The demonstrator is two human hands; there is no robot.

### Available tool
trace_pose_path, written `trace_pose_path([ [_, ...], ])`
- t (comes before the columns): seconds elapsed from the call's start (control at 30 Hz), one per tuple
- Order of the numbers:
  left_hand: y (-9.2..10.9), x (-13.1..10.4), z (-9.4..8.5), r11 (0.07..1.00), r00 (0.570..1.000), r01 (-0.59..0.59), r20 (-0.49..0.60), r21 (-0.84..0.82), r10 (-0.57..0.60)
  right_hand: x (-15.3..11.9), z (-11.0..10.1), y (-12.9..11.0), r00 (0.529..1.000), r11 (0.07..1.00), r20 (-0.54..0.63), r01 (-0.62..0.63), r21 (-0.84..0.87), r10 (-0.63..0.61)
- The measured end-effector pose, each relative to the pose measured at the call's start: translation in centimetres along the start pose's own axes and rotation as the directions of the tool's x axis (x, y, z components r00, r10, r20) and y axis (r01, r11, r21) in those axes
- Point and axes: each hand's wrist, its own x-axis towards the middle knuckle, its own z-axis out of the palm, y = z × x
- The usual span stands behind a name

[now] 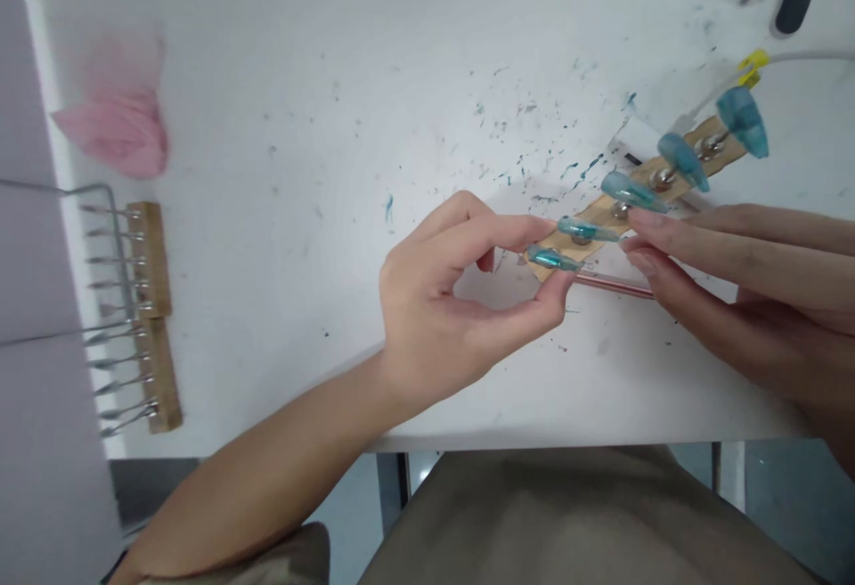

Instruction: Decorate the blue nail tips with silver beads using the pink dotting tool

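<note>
Five blue nail tips already sit painted along the wooden strip above the table, which our left hand pinches by its near end while our right hand rests straightened fingers against it, a thin brush beneath.

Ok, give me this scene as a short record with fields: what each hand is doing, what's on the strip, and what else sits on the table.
left hand: left hand pinches the near end of the wooden strip between thumb and forefinger
right hand: right hand, fingers extended, tips at the strip's middle, over a thin pink stick
on strip: five blue nail tips in a row on metal studs
surface: white table, flecked with blue paint
left side: two wooden strips with bare metal pins; a pink blurred thing
</note>
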Motion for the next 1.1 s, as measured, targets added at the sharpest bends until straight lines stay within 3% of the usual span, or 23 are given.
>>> trace_pose_path([
  [0.07, -0.9, 0.0, 0.6, 0.993, 0.991, -0.111, -0.081, -0.029, 0.108, 0.0, 0.0, 0.0, 1.000, 1.000, -0.009, -0.002, 0.001, 0.002],
  [0.27, -2.0, 0.2, 1.7, 0.990, 0.974, -0.139, -0.183, -0.029, 0.131, -0.7, -0.2, -0.1, 0.998, 0.998, -0.016, -0.055, -0.043, 0.054],
  [0.4, -1.7, 0.1, 1.3, 0.990, 0.983, -0.138, -0.128, -0.026, 0.134, -0.1, -0.1, -0.2, 0.998, 0.999, -0.056, -0.033, -0.034, 0.031],
  [0.5, -1.5, 0.0, 1.2, 0.995, 0.987, -0.099, -0.132, -0.021, 0.096, 0.7, -0.3, -0.7, 1.000, 0.998, -0.005, 0.008, -0.059, -0.008],
  [0.6, -1.5, 0.0, 1.3, 0.991, 0.978, -0.134, -0.167, -0.026, 0.128, 1.2, -0.8, -1.3, 0.998, 0.996, 0.058, -0.012, -0.093, 0.018],
  [0.73, -1.5, 0.0, 1.0, 0.995, 0.989, -0.099, -0.112, -0.015, 0.097, 1.2, -1.2, -1.8, 0.996, 0.993, 0.074, -0.045, -0.109, 0.053],
  [0.97, -1.8, -0.1, 0.7, 0.994, 0.992, -0.104, -0.078, -0.025, 0.102, 1.0, -0.3, -1.1, 1.000, 0.991, 0.006, -0.017, -0.130, 0.017],
  [1.1, -1.6, 0.0, 0.5, 0.996, 0.995, -0.082, -0.060, 0.019, 0.083, 0.9, -0.8, -1.3, 1.000, 0.999, 0.002, 0.029, -0.012, -0.029],
])
